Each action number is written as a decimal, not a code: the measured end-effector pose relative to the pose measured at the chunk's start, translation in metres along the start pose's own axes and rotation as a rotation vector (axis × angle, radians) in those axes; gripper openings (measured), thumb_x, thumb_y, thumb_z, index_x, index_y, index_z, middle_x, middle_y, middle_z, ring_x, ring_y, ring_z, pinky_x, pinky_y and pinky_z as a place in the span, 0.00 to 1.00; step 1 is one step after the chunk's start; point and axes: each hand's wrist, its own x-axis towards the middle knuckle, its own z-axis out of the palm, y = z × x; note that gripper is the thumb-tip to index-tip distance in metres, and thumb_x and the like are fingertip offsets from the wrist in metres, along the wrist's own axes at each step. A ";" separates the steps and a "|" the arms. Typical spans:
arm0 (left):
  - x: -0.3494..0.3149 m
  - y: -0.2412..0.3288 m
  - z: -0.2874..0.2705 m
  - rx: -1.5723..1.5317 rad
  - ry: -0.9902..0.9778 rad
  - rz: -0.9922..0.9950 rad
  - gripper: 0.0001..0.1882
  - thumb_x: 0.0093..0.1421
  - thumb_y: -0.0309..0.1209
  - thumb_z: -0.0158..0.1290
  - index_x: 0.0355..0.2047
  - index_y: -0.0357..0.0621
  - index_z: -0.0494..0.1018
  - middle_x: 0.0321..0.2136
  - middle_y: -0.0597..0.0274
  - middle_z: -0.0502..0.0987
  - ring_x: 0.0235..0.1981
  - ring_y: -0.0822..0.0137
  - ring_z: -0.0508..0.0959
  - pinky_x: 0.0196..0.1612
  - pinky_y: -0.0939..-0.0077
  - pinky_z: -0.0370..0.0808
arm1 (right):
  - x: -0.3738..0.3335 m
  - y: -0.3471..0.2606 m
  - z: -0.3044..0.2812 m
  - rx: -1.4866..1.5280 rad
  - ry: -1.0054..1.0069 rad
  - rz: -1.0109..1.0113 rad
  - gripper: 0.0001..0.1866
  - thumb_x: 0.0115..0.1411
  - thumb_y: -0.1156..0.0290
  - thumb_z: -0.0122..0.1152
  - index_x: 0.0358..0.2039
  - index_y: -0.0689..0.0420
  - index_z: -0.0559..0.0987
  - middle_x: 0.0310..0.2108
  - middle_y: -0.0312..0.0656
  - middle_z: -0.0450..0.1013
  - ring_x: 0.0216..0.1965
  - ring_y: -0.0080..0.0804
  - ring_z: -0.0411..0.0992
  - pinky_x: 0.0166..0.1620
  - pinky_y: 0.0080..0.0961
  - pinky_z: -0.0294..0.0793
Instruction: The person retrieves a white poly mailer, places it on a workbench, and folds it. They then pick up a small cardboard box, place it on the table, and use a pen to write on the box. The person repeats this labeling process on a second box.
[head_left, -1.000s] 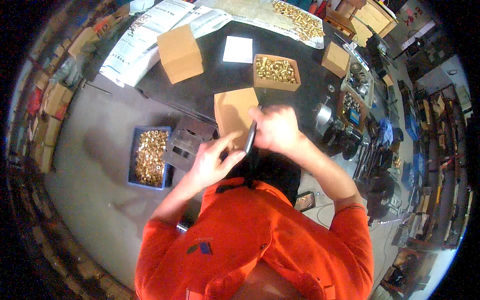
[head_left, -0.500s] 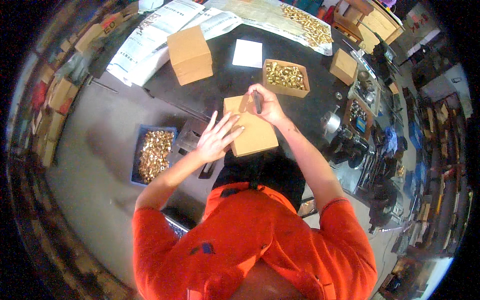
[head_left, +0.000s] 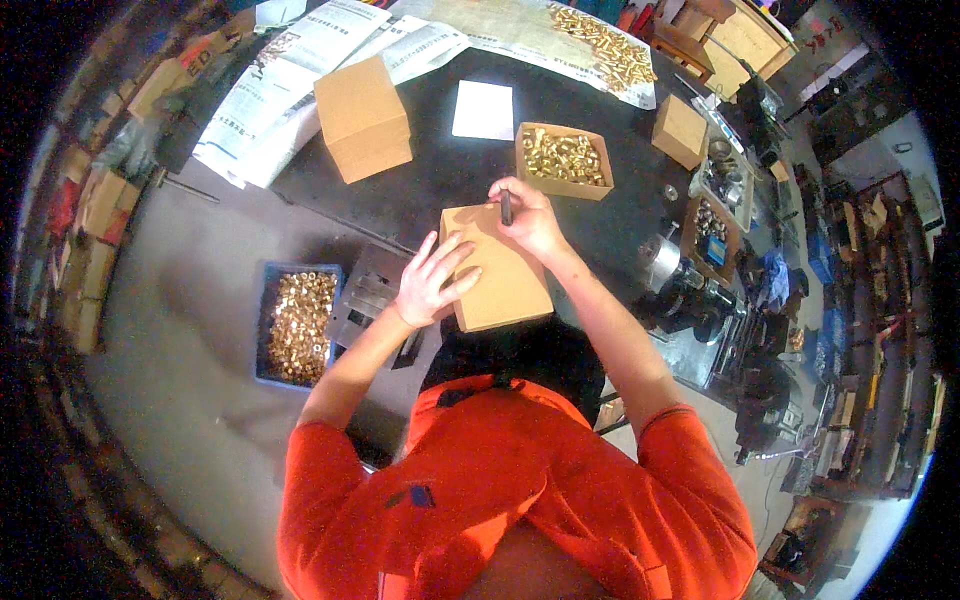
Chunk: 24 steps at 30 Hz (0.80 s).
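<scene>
Pen and box
Right hand, grip clasping the pen; left hand, grip released, rests fingers spread on the box.

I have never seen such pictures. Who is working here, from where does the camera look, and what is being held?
There is no robot: a person works with bare hands. Every picture comes from one fisheye camera worn on the head, looking down, so straight edges bend. The left hand rests spread on a cardboard box; the right hand holds a dark pen-shaped tool over it. Beyond, on the black table, are a white paper, an open carton of brass-coloured fittings, and newspaper with more brass-coloured pieces. At the left, a blue bin holds similar parts.
</scene>
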 end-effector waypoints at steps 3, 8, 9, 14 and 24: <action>0.012 0.001 -0.008 -0.039 -0.016 -0.055 0.27 0.40 0.34 0.56 0.45 0.53 0.67 0.50 0.51 0.68 0.55 0.50 0.65 0.59 0.48 0.56 | 0.012 -0.009 -0.004 0.104 -0.021 0.188 0.14 0.43 0.82 0.56 0.33 0.58 0.72 0.27 0.32 0.70 0.31 0.18 0.68 0.39 0.15 0.66; 0.039 -0.010 -0.021 -0.106 -0.023 -0.195 0.27 0.35 0.32 0.59 0.41 0.45 0.70 0.45 0.51 0.71 0.52 0.51 0.69 0.58 0.49 0.58 | 0.026 -0.009 -0.024 0.481 0.000 0.207 0.13 0.47 0.77 0.50 0.36 0.62 0.73 0.38 0.48 0.75 0.44 0.36 0.73 0.47 0.26 0.69; 0.043 -0.012 -0.022 -0.151 -0.005 -0.256 0.27 0.36 0.32 0.60 0.41 0.45 0.70 0.45 0.51 0.72 0.51 0.51 0.69 0.58 0.49 0.58 | 0.023 -0.018 -0.023 0.482 0.048 0.167 0.14 0.47 0.76 0.50 0.37 0.62 0.73 0.39 0.49 0.75 0.45 0.37 0.72 0.48 0.28 0.68; 0.062 -0.032 -0.025 -0.272 -0.001 -0.532 0.32 0.37 0.37 0.63 0.44 0.41 0.68 0.43 0.48 0.73 0.46 0.51 0.73 0.52 0.60 0.67 | -0.016 -0.044 -0.006 0.619 0.174 -0.036 0.27 0.45 0.56 0.62 0.42 0.58 0.70 0.44 0.51 0.71 0.49 0.41 0.68 0.55 0.35 0.63; 0.073 -0.044 -0.022 -0.327 -0.108 -0.774 0.40 0.31 0.39 0.69 0.45 0.40 0.65 0.37 0.53 0.76 0.41 0.58 0.77 0.46 0.67 0.73 | 0.011 -0.029 0.021 0.727 0.501 -0.211 0.21 0.51 0.56 0.61 0.39 0.53 0.67 0.38 0.47 0.72 0.42 0.36 0.70 0.47 0.29 0.67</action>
